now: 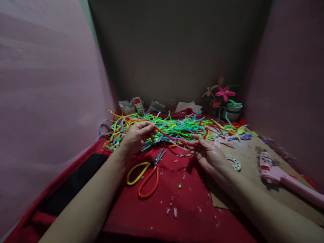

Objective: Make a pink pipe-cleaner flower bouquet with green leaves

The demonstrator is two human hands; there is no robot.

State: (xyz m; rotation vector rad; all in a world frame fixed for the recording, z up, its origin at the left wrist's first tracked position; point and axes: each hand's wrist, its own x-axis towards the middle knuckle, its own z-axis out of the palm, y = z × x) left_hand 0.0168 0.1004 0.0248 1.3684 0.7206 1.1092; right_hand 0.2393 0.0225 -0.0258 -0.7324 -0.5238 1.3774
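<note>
A red pipe cleaner (167, 134) stretches between my two hands, above the red cloth. My left hand (140, 134) pinches its left end between thumb and fingers. The other end is held in the fingertips of my right hand (206, 152), which is lower and palm partly up. Right behind both hands lies a tangled heap of colourful pipe cleaners (177, 126), mostly green, yellow, blue and orange. Scissors (149, 173) with one yellow and one red handle lie below and between the hands, blades slightly apart.
A black flat device (78, 180) lies left. On the right, a cardboard sheet (253, 182) bears a pink glue gun (280, 175) and a white ring with holes (235, 163). Pipe-cleaner flowers (225, 93) and a small pot (233, 111) stand at the back. Fuzz scraps dot the cloth (187, 216).
</note>
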